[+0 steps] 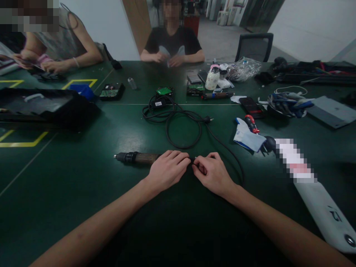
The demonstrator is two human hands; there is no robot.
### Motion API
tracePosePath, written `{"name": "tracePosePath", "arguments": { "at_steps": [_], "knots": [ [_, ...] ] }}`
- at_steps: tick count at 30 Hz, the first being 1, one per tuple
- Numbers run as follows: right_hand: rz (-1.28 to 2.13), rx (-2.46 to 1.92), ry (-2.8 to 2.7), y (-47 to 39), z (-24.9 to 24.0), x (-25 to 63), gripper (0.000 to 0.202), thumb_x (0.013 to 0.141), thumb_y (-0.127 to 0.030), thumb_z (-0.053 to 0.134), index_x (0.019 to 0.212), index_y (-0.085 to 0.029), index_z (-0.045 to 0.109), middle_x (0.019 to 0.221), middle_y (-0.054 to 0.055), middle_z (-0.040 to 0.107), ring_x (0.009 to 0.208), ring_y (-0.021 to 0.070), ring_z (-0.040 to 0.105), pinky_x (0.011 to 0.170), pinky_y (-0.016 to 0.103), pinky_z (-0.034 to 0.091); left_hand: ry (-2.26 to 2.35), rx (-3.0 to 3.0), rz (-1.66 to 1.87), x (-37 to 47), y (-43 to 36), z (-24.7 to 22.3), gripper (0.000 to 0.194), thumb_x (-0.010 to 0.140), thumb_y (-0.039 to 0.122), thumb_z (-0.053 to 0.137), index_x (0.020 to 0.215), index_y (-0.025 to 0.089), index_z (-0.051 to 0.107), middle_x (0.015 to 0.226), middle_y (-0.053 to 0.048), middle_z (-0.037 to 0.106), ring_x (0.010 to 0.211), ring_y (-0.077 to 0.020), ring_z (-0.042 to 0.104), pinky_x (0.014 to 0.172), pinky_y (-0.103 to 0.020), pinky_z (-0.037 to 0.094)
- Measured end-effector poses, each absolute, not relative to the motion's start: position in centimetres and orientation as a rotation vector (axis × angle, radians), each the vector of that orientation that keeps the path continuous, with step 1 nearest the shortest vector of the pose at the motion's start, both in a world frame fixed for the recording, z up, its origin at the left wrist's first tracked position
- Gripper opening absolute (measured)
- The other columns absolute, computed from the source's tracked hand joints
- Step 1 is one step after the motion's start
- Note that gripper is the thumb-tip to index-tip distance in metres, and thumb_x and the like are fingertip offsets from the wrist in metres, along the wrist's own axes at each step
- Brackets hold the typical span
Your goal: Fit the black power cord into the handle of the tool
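An electric screwdriver [146, 158] lies on the green table with its bit end to the left. My left hand [170, 167] is closed over its rear part, palm down, hiding much of the body. Just right of it, my right hand [215, 173] pinches the end of a black cable [241, 168] at the screwdriver's tail. Whether the connector is seated is hidden by the fingers. Beyond both hands, the cable lies in loops with a black power adapter [158, 104] and a mains plug [208, 119].
To the right are a work glove [247, 137], a red-handled screwdriver [251, 123], a white robot arm [319, 200] and a phone [251, 107]. A second electric screwdriver [218, 95] lies farther back. A black casing [41, 107] stands left. Two people sit across the table.
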State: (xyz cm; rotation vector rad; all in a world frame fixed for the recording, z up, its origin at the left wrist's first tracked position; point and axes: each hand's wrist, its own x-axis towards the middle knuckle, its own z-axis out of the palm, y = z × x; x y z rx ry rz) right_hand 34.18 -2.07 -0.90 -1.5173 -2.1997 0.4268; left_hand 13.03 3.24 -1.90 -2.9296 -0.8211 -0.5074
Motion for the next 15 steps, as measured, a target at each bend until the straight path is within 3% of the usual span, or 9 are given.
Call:
{"name": "tracePosePath", "arguments": {
  "at_steps": [15],
  "knots": [
    [0.422, -1.515, -2.197, -2.04, -1.14, 34.23, 0.01, 0.098, -0.026, 0.057, 0.089, -0.021, 0.06, 0.067, -0.004, 0.056, 0.062, 0.0139, 0.049, 0.086, 0.036, 0.033, -0.89, -2.926, -0.622, 13.1, 3.34, -2.35, 0.016, 0.102, 0.03, 0.051, 0.107, 0.019, 0.061, 0.113, -0.004, 0.068, 0.104, -0.0199, 0.064, 0.09, -0.037, 0.05]
  ]
}}
